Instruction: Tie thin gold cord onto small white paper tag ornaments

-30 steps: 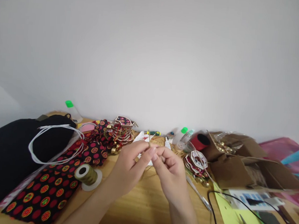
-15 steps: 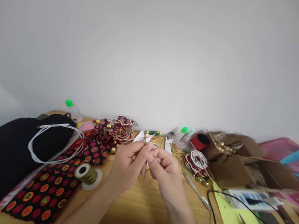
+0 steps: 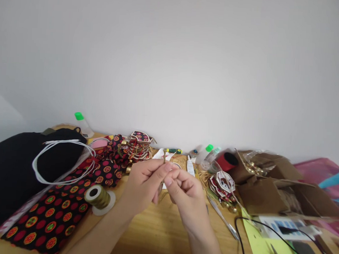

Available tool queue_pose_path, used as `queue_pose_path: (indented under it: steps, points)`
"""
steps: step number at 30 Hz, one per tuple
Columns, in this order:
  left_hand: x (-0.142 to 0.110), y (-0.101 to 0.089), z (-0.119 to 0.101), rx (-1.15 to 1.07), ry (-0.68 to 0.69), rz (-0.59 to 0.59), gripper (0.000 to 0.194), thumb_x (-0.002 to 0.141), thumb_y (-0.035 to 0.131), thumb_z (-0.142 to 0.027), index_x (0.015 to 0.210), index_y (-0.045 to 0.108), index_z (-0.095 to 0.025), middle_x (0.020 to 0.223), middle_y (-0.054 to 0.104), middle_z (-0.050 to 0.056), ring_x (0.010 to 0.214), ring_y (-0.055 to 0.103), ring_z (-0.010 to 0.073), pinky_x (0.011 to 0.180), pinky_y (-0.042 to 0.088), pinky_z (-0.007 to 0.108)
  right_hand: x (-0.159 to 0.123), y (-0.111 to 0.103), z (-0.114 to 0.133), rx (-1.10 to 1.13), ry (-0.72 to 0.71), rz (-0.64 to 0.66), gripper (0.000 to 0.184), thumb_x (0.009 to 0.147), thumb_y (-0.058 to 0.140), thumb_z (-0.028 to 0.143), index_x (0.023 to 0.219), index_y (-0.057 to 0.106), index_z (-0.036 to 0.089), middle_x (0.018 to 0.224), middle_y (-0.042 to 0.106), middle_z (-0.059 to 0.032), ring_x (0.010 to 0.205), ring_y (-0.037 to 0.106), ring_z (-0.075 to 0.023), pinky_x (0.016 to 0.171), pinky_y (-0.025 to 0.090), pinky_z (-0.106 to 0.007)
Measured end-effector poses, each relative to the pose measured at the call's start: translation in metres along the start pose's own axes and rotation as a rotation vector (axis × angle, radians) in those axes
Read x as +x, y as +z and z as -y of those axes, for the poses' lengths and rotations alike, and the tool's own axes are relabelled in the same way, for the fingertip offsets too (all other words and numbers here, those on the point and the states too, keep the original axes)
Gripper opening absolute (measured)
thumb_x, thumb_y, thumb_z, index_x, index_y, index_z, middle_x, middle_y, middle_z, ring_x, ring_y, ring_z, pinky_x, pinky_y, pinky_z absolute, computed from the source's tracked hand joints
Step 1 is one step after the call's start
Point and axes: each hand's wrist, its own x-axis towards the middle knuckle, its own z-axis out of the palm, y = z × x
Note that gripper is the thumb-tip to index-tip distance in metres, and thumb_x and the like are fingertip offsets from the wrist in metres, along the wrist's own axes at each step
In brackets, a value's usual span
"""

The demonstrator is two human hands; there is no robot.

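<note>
No lettering here is sharp enough to read.

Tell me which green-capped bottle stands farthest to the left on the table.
The bottle with the bright green cap behind the black bag, far left. The other green-capped bottles sit right of centre, beside the red spool.

Tiny item pinched between left hand (image 3: 143,182) and right hand (image 3: 186,191), too small to identify.

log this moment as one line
left hand: pinching thin gold cord | right hand: pinching same cord | nearby: gold thread spool, patterned cloth, wooden table
</note>
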Motion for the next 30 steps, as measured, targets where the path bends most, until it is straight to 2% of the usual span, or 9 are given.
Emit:
queue_pose_path:
  steps: [3, 6, 9, 14, 30]
  points:
    - [-0.0001, -0.0001, 0.0014, -0.078, -0.049, 0.010, 0.037, 0.085, 0.060, -0.049, 0.077, 0.074, -0.017, 0.035, 0.040, -0.007, 0.026, 0.034, 0.0056, 0.030, 0.023, 0.018, -0.0015, 0.0005, 0.0011, 0.013, 0.018, 0.017, 0.034, 0.082, 0.067, 0.046, 0.064, 0.058, 0.019, 0.050, 0.047, 0.0047, 0.043, 0.019, -0.0069, 0.040, 0.013, -0.022]
    - [-0.0002, 0.0001, 0.0022, -0.136, -0.072, 0.006, 0.038, 0.082, 0.063, -0.053, 0.079, 0.075, -0.017, 0.034, 0.038, -0.008, 0.025, 0.032, 0.0052, 0.029, 0.021, 0.018, -0.0027, 0.0000, 0.0015, 0.021, 0.035, 0.019, 0.030, 0.081, 0.067, 0.044, 0.067, 0.061, 0.018, 0.052, 0.052, 0.0029, 0.043, 0.023, -0.0073, 0.041, 0.017, -0.022]
    - [-0.0008, 0.0004, 0.0031, -0.182, -0.063, 0.013, 0.036, 0.082, 0.064, -0.051, 0.079, 0.075, -0.017, 0.032, 0.038, -0.008, 0.024, 0.030, 0.0043, 0.030, 0.020, 0.017, -0.0033, -0.0015, 0.0004, 0.045, 0.031, -0.002, 0.026, 0.079, 0.070, 0.040, 0.071, 0.063, 0.017, 0.051, 0.046, 0.0051, 0.044, 0.024, -0.0068, 0.042, 0.019, -0.021]
    - [-0.0020, 0.0000, 0.0056, -0.223, -0.033, 0.014, 0.034, 0.084, 0.063, -0.048, 0.079, 0.075, -0.017, 0.033, 0.037, -0.008, 0.024, 0.030, 0.0031, 0.029, 0.019, 0.015, -0.0043, -0.0043, -0.0023, 0.054, 0.019, 0.018, 0.022, 0.080, 0.070, 0.035, 0.072, 0.063, 0.015, 0.050, 0.037, 0.0081, 0.044, 0.021, -0.0053, 0.040, 0.016, -0.019]
    - [-0.0048, 0.0033, 0.0026, -0.159, 0.039, -0.071, 0.029, 0.086, 0.063, -0.044, 0.078, 0.076, -0.020, 0.034, 0.038, -0.008, 0.026, 0.032, 0.0021, 0.031, 0.020, 0.014, -0.0042, -0.0074, -0.0049, 0.042, 0.049, -0.016, 0.020, 0.079, 0.070, 0.034, 0.074, 0.064, 0.015, 0.047, 0.031, 0.0102, 0.043, 0.018, -0.0047, 0.039, 0.012, -0.019]
